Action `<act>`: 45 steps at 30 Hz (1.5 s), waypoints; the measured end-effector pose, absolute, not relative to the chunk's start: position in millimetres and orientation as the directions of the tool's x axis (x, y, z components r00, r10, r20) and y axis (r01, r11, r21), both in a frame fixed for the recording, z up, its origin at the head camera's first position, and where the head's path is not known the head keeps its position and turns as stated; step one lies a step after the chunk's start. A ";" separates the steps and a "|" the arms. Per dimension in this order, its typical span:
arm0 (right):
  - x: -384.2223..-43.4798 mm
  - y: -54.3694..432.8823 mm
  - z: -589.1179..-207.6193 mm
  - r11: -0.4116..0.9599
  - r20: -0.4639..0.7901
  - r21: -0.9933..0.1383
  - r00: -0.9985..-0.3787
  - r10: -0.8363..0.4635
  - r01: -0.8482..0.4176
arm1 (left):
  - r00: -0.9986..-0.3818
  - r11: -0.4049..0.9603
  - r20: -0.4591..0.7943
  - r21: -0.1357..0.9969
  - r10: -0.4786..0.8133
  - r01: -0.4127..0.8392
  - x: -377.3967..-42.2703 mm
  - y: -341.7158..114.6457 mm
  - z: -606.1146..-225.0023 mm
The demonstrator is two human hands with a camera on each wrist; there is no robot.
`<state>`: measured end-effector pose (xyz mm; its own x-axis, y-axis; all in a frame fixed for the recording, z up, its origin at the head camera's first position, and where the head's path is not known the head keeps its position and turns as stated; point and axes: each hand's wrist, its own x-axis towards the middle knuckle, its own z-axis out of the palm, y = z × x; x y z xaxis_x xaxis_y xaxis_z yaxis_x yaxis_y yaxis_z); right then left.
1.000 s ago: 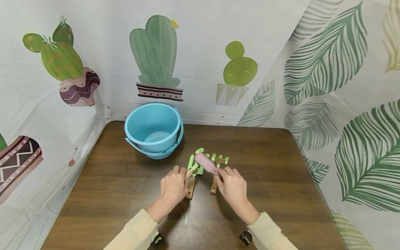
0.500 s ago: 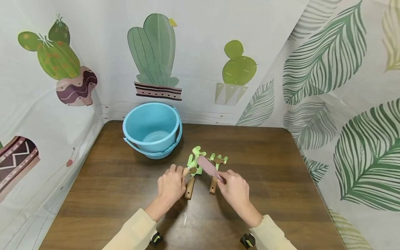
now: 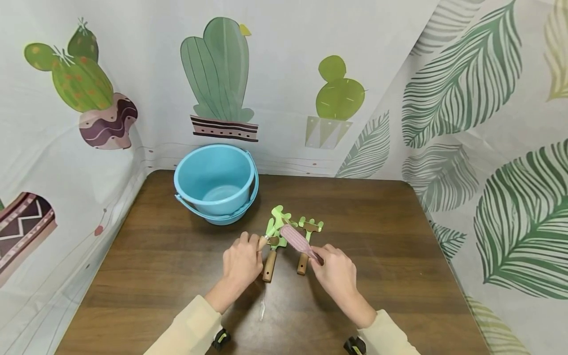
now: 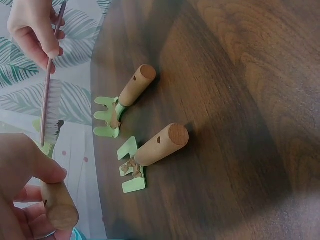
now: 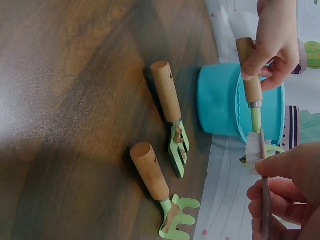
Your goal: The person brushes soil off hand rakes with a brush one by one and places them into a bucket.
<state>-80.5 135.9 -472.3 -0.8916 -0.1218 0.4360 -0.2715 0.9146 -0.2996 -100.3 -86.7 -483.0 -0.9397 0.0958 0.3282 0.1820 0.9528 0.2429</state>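
Note:
My left hand grips the wooden handle of a small garden rake with a light green pronged head. In my right hand is a pink brush, pinched by its handle. Its white bristles face the green head and appear to touch it, as the left wrist view suggests. Part of that head is hidden behind the brush. Below on the table lie a green hand fork and a second green rake, both wooden-handled, with brown dirt on their heads.
A light blue bucket with its handle folded down stands at the table's back left. Patterned cloth hangs behind the brown table. A small whitish mark shows near the front.
My right hand and the brush have shifted slightly right and towards me, along the rake's head. The left hand keeps its grip with little movement. Bucket and table tools stay put.

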 end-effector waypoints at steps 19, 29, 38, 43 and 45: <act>-91.0 126.3 -472.6 0.912 0.549 -0.240 -0.822 -0.155 -0.332 | -0.938 0.948 0.315 0.228 0.144 0.222 -90.1 -78.6 -480.5; -85.7 126.0 -473.3 0.904 0.484 -0.294 -0.863 -0.141 -0.312 | -0.945 0.951 0.300 0.234 0.127 0.202 -92.0 -81.7 -480.7; -80.2 138.2 -478.3 0.902 0.436 -0.318 -0.890 -0.135 -0.292 | -0.945 0.952 0.310 0.244 0.104 0.185 -95.9 -88.1 -479.7; -78.3 141.1 -481.0 0.902 0.430 -0.315 -0.892 -0.141 -0.294 | -0.950 0.952 0.292 0.246 0.108 0.184 -96.7 -89.3 -481.7; -77.2 142.1 -481.5 0.904 0.430 -0.313 -0.892 -0.139 -0.291 | -0.950 0.951 0.292 0.250 0.107 0.184 -96.2 -89.3 -482.2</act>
